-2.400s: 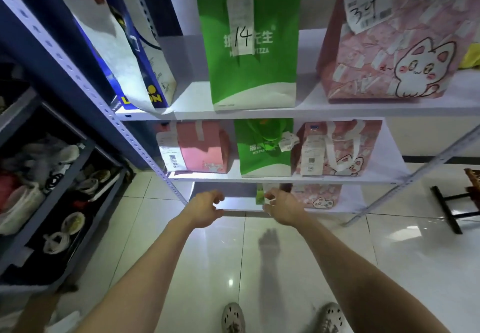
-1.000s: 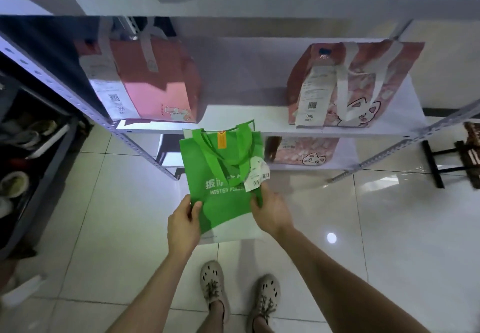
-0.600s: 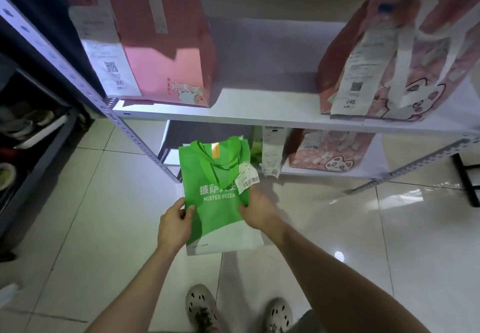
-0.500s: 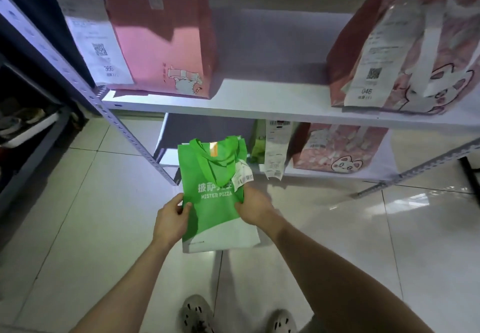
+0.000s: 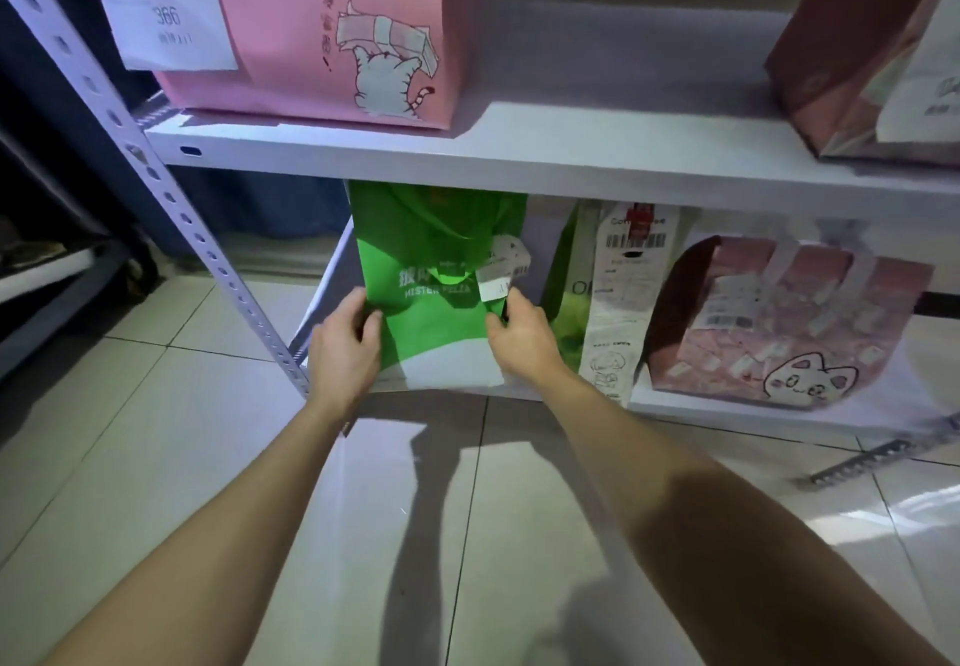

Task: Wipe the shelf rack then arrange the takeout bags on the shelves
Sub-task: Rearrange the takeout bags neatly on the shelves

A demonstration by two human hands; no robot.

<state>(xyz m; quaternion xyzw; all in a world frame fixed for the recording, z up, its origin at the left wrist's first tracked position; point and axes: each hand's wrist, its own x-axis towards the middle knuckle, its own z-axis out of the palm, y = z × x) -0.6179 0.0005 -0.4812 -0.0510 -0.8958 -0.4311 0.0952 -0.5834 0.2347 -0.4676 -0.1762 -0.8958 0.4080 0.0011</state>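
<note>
Since half a second earlier, the green takeout bag (image 5: 431, 312) had been brought from above the floor (image 5: 156, 431) onto the left end of the bottom shelf (image 5: 701, 408), upright, just beside a lighter green bag (image 5: 566, 317). Its side edges were gripped by the left hand (image 5: 343, 348) and right hand (image 5: 522, 340), fingers curled. Pink bags (image 5: 779, 348) were already shelved; only release was judged left here. Wiping could not be judged.

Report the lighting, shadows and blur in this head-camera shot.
Head view: the arms cast dark shadows on the glossy floor tiles; the upper shelf shades the top of the green bag; its lettering and tag look slightly blurred; the far left is dim; the wide lens slants the rack post.
</note>
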